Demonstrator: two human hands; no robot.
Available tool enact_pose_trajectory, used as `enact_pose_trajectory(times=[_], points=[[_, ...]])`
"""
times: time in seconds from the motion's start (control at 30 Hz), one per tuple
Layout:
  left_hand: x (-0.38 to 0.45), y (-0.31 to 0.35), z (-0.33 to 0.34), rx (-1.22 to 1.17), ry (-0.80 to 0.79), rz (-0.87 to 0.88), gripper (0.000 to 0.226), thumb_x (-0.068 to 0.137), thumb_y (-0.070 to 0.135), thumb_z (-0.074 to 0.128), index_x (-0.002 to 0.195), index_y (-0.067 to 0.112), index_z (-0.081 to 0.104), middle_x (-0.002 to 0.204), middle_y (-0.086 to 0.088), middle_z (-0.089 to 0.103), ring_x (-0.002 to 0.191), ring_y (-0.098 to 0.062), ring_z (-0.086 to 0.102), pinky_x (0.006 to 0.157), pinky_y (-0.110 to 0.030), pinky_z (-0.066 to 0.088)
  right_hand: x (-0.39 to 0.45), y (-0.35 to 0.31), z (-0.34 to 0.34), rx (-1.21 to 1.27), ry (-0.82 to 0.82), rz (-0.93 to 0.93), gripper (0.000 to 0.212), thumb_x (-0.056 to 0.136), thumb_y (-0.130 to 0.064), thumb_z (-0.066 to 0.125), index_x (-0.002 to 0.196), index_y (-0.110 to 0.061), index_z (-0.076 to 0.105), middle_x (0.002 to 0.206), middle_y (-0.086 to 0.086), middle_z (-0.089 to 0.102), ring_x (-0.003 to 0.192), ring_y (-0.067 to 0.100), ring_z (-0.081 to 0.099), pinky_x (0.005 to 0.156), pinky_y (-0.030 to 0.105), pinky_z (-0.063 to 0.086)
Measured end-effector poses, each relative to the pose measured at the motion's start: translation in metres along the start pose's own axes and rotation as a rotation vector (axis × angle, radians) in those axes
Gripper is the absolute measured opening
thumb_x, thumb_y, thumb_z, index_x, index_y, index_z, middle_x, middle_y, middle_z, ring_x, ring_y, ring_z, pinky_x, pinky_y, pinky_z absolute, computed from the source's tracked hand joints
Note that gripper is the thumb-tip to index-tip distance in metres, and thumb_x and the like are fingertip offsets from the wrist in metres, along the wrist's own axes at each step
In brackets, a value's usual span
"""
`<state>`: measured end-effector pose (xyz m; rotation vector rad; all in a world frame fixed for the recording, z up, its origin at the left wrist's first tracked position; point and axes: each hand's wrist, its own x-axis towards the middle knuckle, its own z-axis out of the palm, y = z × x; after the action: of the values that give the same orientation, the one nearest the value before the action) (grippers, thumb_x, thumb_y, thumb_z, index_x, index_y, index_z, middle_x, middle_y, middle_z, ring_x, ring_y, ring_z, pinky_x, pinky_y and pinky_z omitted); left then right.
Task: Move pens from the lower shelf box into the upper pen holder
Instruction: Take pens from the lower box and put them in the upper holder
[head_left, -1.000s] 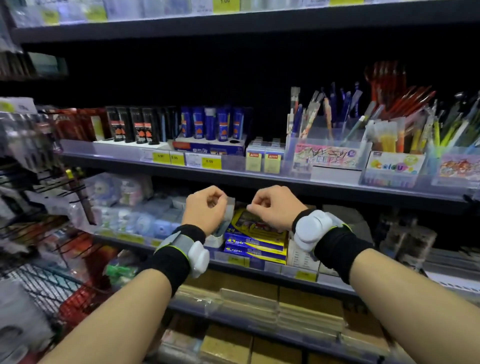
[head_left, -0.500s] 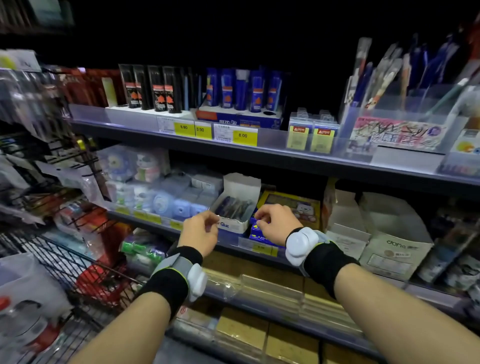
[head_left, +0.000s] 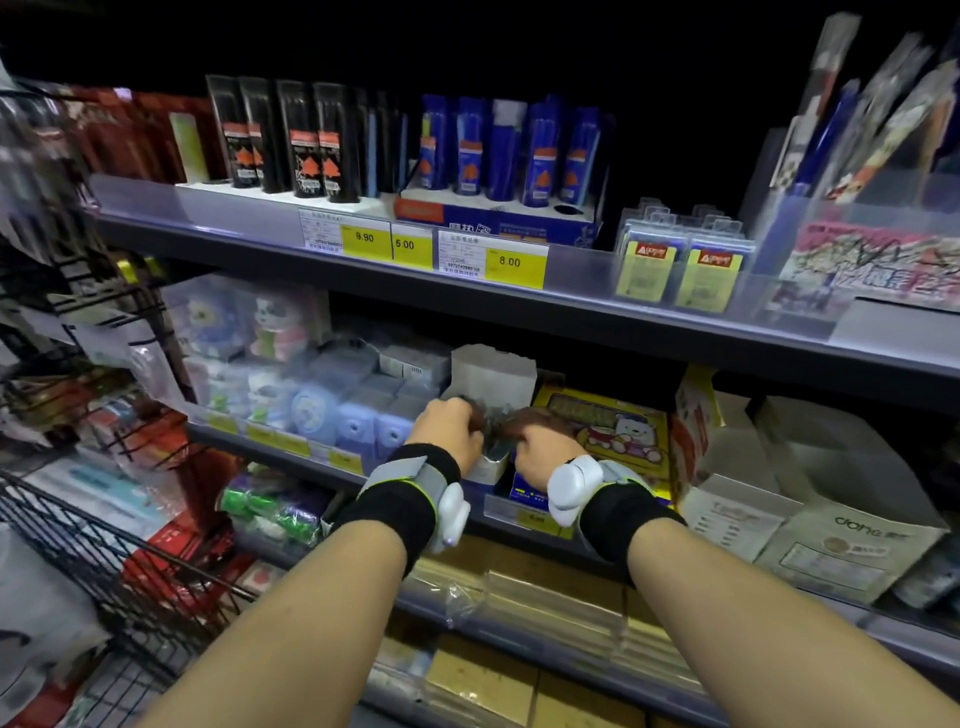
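Head view, both hands' fingers curled into white box (head_left: 493, 371) of pens (head_left: 496, 415), grip unclear

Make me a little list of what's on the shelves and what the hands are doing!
place: shop shelves with stationery
left hand: fingers curled at the small white box on the lower shelf
right hand: fingers curled at the same box
pens in the box: dark, blurred, partly hidden by both hands
holding pens: cannot tell, too blurred
pen holder: upper shelf, far right, clear, pens standing in it
price tags: yellow, on the upper shelf edge
yellow box with a bear: right of the white box
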<state>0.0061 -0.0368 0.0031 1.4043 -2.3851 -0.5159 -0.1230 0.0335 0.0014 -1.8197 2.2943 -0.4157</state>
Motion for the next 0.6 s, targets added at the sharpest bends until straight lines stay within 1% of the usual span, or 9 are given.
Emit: enact_pose_trajectory(times=[0.1,0.2,0.27,0.37,0.43,0.53,0.6], points=[[0.014,0.01,0.003,0.07,-0.103,-0.116,0.031,0.084,0.024,0.063,0.111,0.008,0.066,0.116,-0.018,0.064,0.108,-0.037,0.062,0.091,-0.038,0.052,0.002,0.009,0.004,0.014,-0.011,-0.014,0.043,0.093,0.001,0.043,0.129,-0.011,0.064,0.143,0.01,0.053,0.133,0.032,0.045,0.11,0.03,0.034],[0.028,0.018,0.005,0.103,-0.194,-0.15,0.043,0.078,0.03,0.068,0.118,0.017,0.061,0.124,-0.01,0.063,0.112,-0.031,0.062,0.088,-0.037,0.05,0.009,0.014,0.009,0.022,0.002,-0.008,0.046,0.09,0.0,0.044,0.129,-0.014,0.064,0.145,0.007,0.053,0.136,0.028,0.043,0.115,0.033,0.032],[0.041,0.02,0.012,0.103,-0.243,-0.171,0.046,0.07,0.033,0.069,0.114,0.021,0.063,0.122,-0.005,0.065,0.108,-0.032,0.064,0.083,-0.038,0.051,0.013,0.013,0.009,0.016,-0.028,0.013,0.046,0.089,0.0,0.045,0.127,-0.015,0.066,0.143,0.008,0.055,0.133,0.028,0.046,0.114,0.037,0.036],[0.053,0.015,0.026,0.106,-0.23,-0.208,0.053,0.059,0.036,0.066,0.11,0.024,0.064,0.118,-0.005,0.067,0.103,-0.032,0.066,0.081,-0.039,0.054,0.013,0.016,0.01,0.02,-0.009,-0.018,0.048,0.087,0.002,0.045,0.125,-0.015,0.067,0.142,0.008,0.056,0.131,0.029,0.048,0.112,0.038,0.038],[0.05,0.016,0.027,0.101,-0.207,-0.23,0.053,0.061,0.035,0.067,0.113,0.025,0.062,0.12,-0.004,0.066,0.106,-0.032,0.065,0.082,-0.04,0.054,0.011,0.017,0.009,0.011,0.01,-0.052,0.048,0.085,0.003,0.045,0.124,-0.014,0.068,0.14,0.009,0.056,0.132,0.03,0.045,0.112,0.038,0.037],[0.039,0.023,0.02,0.1,-0.183,-0.25,0.053,0.067,0.033,0.068,0.118,0.025,0.059,0.123,-0.007,0.064,0.11,-0.032,0.063,0.082,-0.039,0.05,0.011,0.018,0.009,0.024,0.022,-0.054,0.046,0.087,0.003,0.045,0.122,-0.013,0.069,0.14,0.009,0.055,0.133,0.029,0.044,0.113,0.036,0.036],[0.035,0.026,0.016,0.122,-0.196,-0.264,0.055,0.071,0.033,0.069,0.123,0.025,0.055,0.127,-0.007,0.061,0.114,-0.032,0.06,0.082,-0.038,0.048,0.012,0.017,0.009,0.031,0.012,-0.05,0.045,0.087,0.003,0.046,0.123,-0.013,0.068,0.142,0.01,0.054,0.133,0.029,0.045,0.113,0.035,0.036]])
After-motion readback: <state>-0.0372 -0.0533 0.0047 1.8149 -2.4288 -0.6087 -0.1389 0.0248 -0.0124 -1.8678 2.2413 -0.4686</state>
